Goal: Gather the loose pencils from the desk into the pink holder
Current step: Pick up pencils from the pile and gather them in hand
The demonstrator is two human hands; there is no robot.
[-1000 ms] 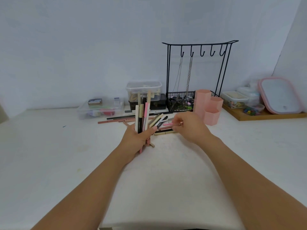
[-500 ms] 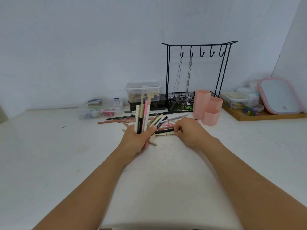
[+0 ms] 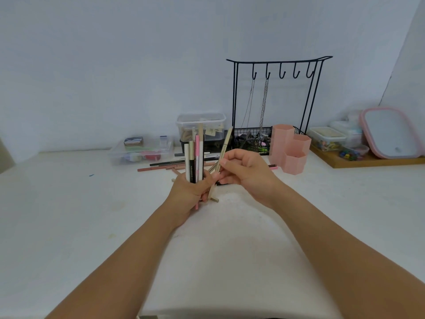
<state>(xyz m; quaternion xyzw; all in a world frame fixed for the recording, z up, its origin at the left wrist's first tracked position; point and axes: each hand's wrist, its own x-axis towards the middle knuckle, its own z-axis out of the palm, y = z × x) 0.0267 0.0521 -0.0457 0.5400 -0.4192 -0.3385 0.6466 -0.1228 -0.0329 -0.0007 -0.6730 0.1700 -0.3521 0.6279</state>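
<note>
Between right-hand fingers point(image 3: 224, 162), newly lifted beige pencil point(image 3: 225, 146).

Left hand point(image 3: 192, 192) hides the lower shafts of the upright pencil bundle point(image 3: 195, 161). Right hand point(image 3: 246, 168) covers part of the loose pencils point(image 3: 165, 166) at frame centre. Both forearms cut off at bottom edge. Pink-rimmed lid point(image 3: 391, 132), far right: clipped and blurred. Wire basket point(image 3: 250, 140) contents illegible.
</note>
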